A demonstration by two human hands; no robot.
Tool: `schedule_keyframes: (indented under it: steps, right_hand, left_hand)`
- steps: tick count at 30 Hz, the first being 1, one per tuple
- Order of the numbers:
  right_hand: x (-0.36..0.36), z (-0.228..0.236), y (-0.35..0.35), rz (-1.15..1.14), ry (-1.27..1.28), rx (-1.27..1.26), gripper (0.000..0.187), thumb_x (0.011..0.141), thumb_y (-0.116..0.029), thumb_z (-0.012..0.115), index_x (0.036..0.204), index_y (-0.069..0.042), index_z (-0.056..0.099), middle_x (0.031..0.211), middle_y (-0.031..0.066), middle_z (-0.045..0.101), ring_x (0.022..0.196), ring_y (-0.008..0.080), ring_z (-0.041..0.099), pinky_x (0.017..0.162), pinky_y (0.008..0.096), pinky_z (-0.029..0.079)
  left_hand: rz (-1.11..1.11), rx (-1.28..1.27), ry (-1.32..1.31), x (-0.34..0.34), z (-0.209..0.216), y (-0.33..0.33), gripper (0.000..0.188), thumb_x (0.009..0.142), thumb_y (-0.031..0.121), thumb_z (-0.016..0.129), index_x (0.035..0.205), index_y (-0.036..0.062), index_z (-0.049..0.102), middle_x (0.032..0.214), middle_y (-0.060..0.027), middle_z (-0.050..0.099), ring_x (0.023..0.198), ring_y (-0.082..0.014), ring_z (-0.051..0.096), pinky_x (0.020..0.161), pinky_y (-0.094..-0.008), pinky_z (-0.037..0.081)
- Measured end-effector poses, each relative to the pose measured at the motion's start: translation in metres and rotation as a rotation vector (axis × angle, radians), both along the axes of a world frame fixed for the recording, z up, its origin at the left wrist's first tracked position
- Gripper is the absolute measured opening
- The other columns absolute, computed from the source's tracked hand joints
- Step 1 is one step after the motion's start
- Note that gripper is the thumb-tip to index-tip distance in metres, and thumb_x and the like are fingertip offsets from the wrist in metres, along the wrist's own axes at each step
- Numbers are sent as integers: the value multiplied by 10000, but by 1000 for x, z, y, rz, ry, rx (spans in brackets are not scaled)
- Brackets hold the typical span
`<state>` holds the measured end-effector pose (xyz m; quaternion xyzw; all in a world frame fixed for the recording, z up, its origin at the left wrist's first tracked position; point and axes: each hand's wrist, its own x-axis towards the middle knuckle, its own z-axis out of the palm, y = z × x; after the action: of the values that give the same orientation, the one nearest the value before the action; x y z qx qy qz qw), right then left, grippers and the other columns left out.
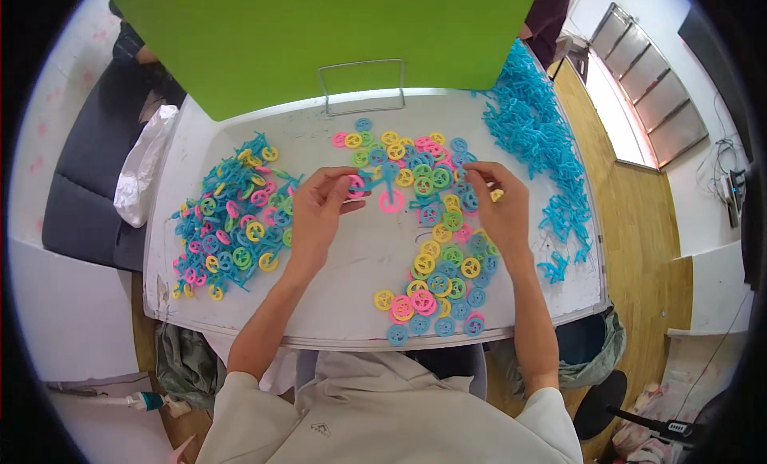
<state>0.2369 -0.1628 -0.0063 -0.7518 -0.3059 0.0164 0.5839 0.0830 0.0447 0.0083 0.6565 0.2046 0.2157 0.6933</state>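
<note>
My left hand pinches a blue plastic frame fitted with pink wheels; one pink wheel hangs at its far side and another sits by my fingertips. My right hand is curled over the right side of the loose wheels, with a small yellow piece showing among its fingers. Its thumb and forefinger come close to a blue wheel, and whether they grip it is unclear. Loose spoked wheels in pink, yellow, blue and green spread between my hands and down toward the table's near edge.
On the left lies a heap of blue frames with coloured wheels on them. Bare blue frames are piled along the right edge. A green panel with a wire stand rises at the back of the white table.
</note>
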Motion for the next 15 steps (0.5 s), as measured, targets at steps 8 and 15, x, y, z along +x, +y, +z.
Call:
schedule_keyframes:
  steps: [8,15]
  right_hand:
    - [-5,-6,0,39,-261,-314,209,801,7,643,996,-57,686,944,97,658,881,238,607,787,347,470]
    - [-6,-7,-3,182,-348,-431,304,756,40,637,1022,-96,689,1010,97,626,983,306,557,878,388,449]
  left_hand:
    - [-184,-380,-140,-1,-8,5,180,993,178,492,1093,42,556,1047,-63,604,942,-160,630,792,-276,559]
    - [-256,-727,-140,-1,-7,5,114,975,105,489,1047,63,568,998,-39,591,860,-133,610,674,-254,541]
